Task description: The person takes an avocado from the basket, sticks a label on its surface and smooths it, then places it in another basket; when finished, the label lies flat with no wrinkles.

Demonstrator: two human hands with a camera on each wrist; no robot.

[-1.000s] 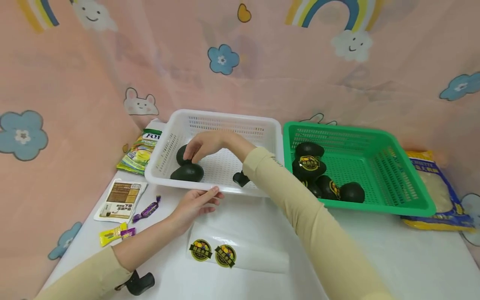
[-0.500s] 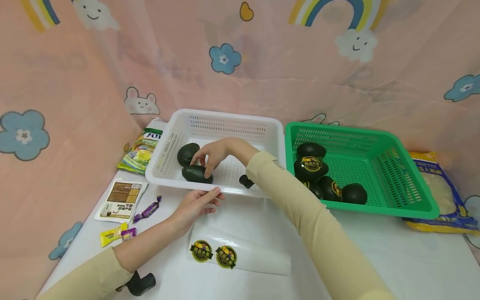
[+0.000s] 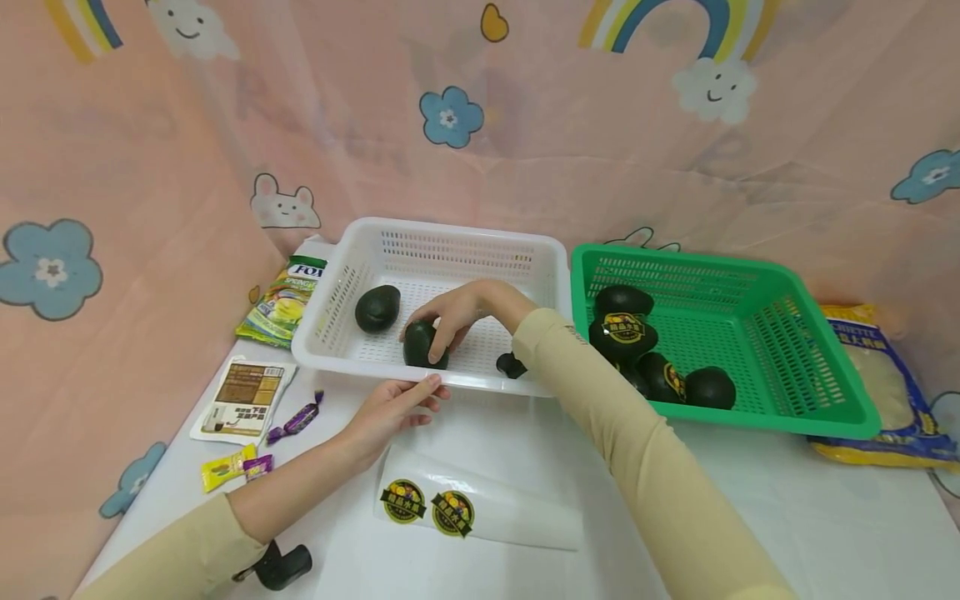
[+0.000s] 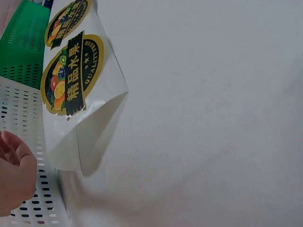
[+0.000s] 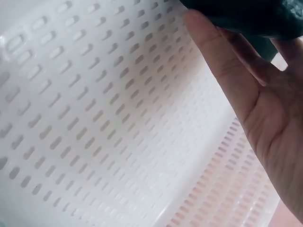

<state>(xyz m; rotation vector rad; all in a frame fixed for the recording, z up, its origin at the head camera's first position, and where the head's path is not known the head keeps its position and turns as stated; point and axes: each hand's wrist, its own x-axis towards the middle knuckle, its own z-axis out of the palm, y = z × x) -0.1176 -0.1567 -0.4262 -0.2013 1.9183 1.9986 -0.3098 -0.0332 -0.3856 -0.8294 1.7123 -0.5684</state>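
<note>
Inside the white basket, my right hand grips a dark green avocado, fingers and thumb around its sides. In the right wrist view the thumb lies against the dark fruit. A second avocado rests in the basket, left of that hand. My left hand holds the basket's front rim, thumb on the edge and fingers below it. The left wrist view shows only part of this hand against the basket's slotted wall.
A green basket holds several avocados, some with stickers. A sticker sheet with two round labels lies in front. Candies, a white packet and a FOX'S bag sit left; a blue-yellow bag right.
My right hand has moved rightward from the two avocados at the left, drawing the front one along and turning it more upright. My left hand stays at the rim.
</note>
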